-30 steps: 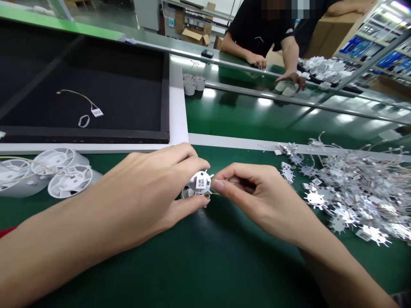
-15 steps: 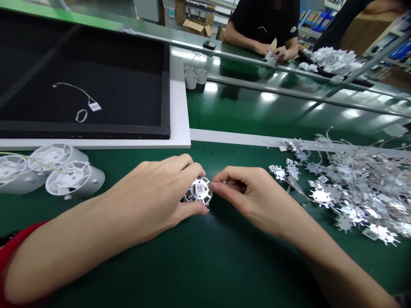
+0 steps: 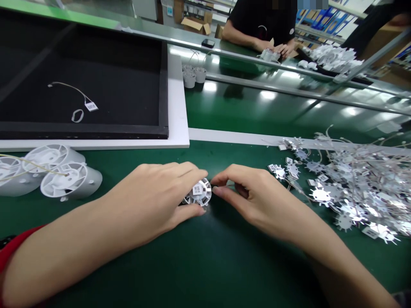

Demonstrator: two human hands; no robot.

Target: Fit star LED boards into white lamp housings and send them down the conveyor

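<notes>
The small round white part [image 3: 203, 199] sits on the table [image 3: 205, 256] between the two hands, spoked face up, with a metal disc [image 3: 198, 189] bearing a square label over its middle. Being round, its face has no long axis; the direction that counts is set by a narrow tab [image 3: 207, 189] on the disc's right side, pointing straight at the right hand.

The left hand [image 3: 154, 192] is nearer, arched over the part from the left, with fingers on its far side and thumb on its near side, clamped around it. The right hand [image 3: 257, 196] comes in from the right, thumb and forefinger together just beside the rim, seemingly pinching a thin wire [image 3: 230, 185] that shows behind the fingertips. Whether those tips touch the rim I cannot tell.

Farther right lies a heap of silver discs [image 3: 369, 192] with trailing wires. To the left, beside the left forearm, are larger white cups [image 3: 86, 182]; beyond them is a black tray [image 3: 115, 85]. On the far side, a person [image 3: 263, 25] leans over some white pieces [image 3: 270, 55].
</notes>
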